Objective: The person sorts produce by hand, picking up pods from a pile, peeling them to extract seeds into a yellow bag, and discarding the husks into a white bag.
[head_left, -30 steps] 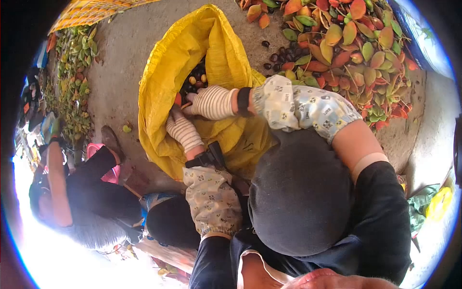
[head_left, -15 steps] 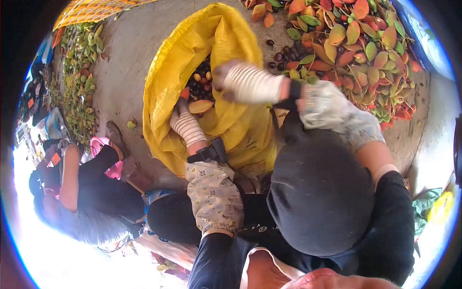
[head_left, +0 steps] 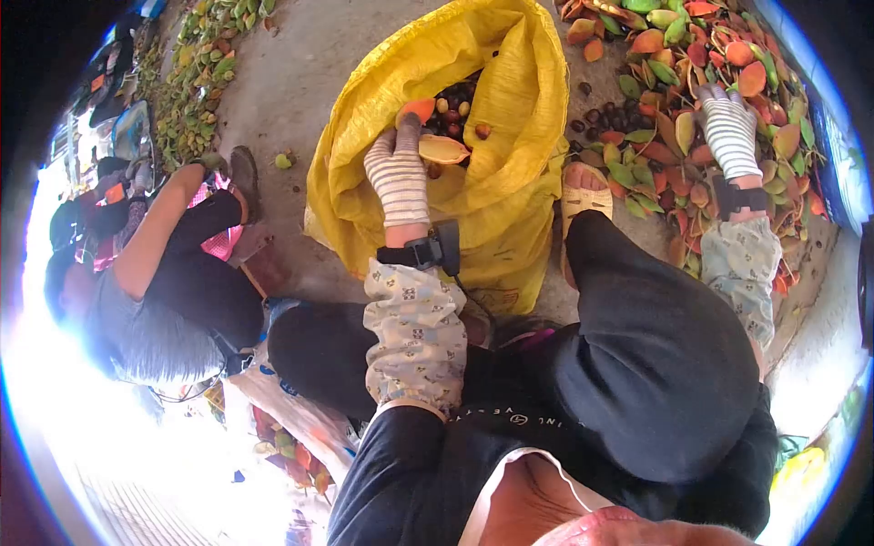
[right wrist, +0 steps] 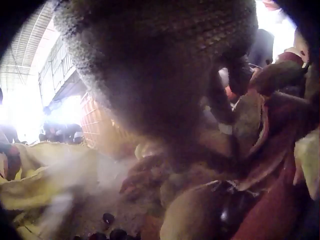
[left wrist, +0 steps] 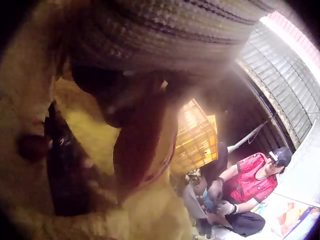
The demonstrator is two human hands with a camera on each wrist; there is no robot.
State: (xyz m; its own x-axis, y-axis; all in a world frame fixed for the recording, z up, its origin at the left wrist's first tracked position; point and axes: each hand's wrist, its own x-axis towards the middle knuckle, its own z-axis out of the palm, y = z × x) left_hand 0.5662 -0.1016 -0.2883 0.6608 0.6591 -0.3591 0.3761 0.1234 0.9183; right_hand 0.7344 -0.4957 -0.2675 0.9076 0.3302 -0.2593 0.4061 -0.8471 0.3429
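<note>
In the head view my left hand point(head_left: 397, 187), in a striped fingerless glove, is over the mouth of a yellow woven sack point(head_left: 364, 82). It grips a split seed pod: one orange-red half point(head_left: 419, 110) shows past the fingertips, a pale half point(head_left: 443, 149) beside them. The left wrist view shows the reddish pod half point(left wrist: 142, 142) below the dark fingers. Dark and yellowish-brown seeds point(head_left: 451, 107) lie inside the sack. My right hand point(head_left: 730, 132), gloved alike, reaches into a heap of red and green pods point(head_left: 701, 196); its fingertips are partly hidden there, and I cannot tell whether they pinch a pod.
Loose dark seeds point(head_left: 608, 118) lie on the concrete between sack and heap. My sandalled foot point(head_left: 585, 187) stands right of the sack. Another person point(head_left: 168, 273) sits at the left near a strip of green pods point(head_left: 196, 82). A yellow crate point(left wrist: 195, 137) stands behind.
My right hand has left the sack and moved right to the pod heap. My left hand stays at the sack's mouth with the pod. The view has shifted, uncovering my foot.
</note>
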